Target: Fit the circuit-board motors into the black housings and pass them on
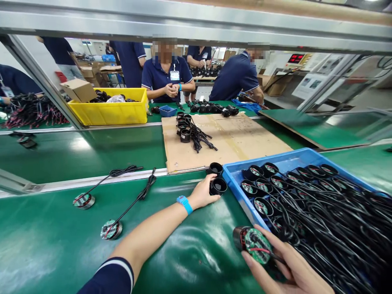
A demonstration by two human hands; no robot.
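My left hand (204, 192), with a blue wristband, has its fingers around a black round housing (218, 186) on the green table (183, 245). Another black housing (215, 168) stands just behind it. My right hand (284, 261) holds a motor with a green circuit board (256, 245) between thumb and fingers, the board facing me, red wires and a black cable on it. Two similar motors with cables lie to the left, one nearer (111, 229) and one farther (83, 201).
A blue tray (241, 200) full of cabled housings sits at the right. Beyond are a cardboard sheet (220, 139) with more housings, a yellow bin (113, 112), and several people in navy shirts. A metal beam (196, 24) crosses above.
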